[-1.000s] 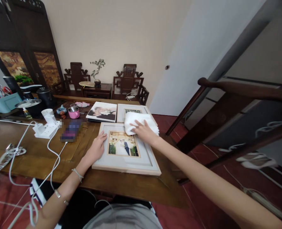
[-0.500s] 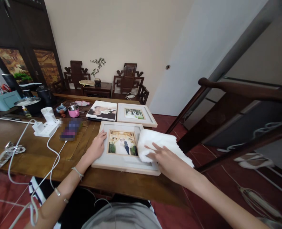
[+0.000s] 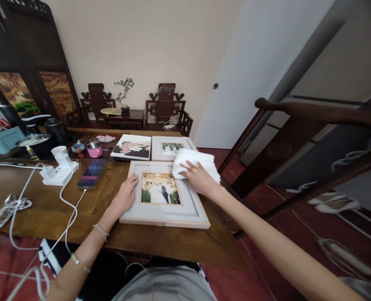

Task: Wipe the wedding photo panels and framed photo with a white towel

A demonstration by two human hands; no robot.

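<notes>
A light wooden picture frame with a couple's photo lies flat before me. My left hand grips its left edge, fingers over the rim. My right hand holds a white towel against the frame's upper right corner, with the fingers spread on top of it. The towel hides that corner and overlaps part of a second picture frame lying behind. Left of that one sits a photo album or panel with a pale cover, on top of something dark.
On the table's left stand a white power strip with cables, a phone, a pink cup and a clear claw-like object. A dark wooden chair stands close by on the right.
My right hand has moved the towel up and away from me, from the frame's right side to its upper right corner. My left hand stays on the left edge.
</notes>
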